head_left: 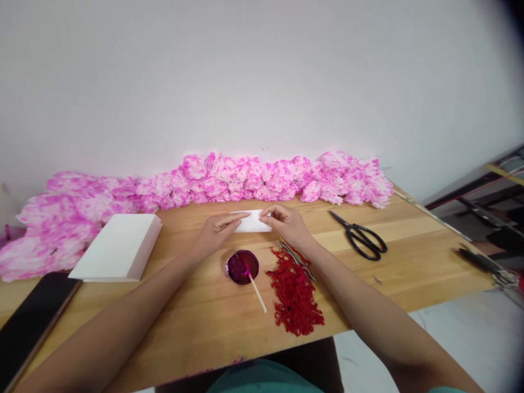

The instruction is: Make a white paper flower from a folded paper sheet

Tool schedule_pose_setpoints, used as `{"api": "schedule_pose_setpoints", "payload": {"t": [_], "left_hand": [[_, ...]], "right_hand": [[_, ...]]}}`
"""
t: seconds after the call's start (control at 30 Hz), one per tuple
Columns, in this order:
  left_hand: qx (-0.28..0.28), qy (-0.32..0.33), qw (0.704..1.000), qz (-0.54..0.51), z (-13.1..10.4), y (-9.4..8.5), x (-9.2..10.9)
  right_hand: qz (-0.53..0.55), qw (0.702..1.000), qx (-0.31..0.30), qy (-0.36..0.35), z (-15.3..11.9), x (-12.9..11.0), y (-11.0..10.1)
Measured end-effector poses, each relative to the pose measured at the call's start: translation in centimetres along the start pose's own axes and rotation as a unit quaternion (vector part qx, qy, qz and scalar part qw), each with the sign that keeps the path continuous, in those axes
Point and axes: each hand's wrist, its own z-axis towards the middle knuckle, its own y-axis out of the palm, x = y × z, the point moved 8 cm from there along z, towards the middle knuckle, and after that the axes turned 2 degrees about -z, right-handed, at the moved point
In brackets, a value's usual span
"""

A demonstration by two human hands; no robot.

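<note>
A small piece of white paper [252,222] is held flat between my two hands above the wooden table. My left hand [222,227] grips its left end, fingers pressed together. At the right end, my right hand [285,219] pinches the paper between thumb and fingers. Just below the hands sits a round dish of dark magenta liquid [237,268], with a thin stick [258,295] leaning out toward me. Beside it lies a heap of red yarn pieces [295,295], with several thin coloured strands [297,255] at its upper end, partly behind my right forearm.
Pink and white paper flowers [245,177] line the wooden table [196,327] along the wall. A white paper stack [117,245] and a dark flat object [35,322] lie left. Black scissors [362,237] lie right; another dark-handled tool [478,261] is at the right edge.
</note>
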Motion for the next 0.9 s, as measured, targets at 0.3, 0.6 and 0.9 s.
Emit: {"api": "schedule_pose_setpoints", "payload": {"t": [0.3,0.6,0.9], "left_hand": [[0.026,0.006,1.000,-0.012,0.0,-0.1,-0.1],[0.039,-0.013,0.999,-0.008,-0.2,-0.2,-0.2],[0.060,-0.026,0.998,-0.002,0.0,-0.1,-1.1]], "right_hand": [[-0.006,1.000,0.027,0.008,-0.3,0.0,-0.3],[0.010,0.998,0.066,0.018,-0.4,0.1,-0.5],[-0.029,0.996,0.084,0.010,-0.5,-0.1,-0.6]]}}
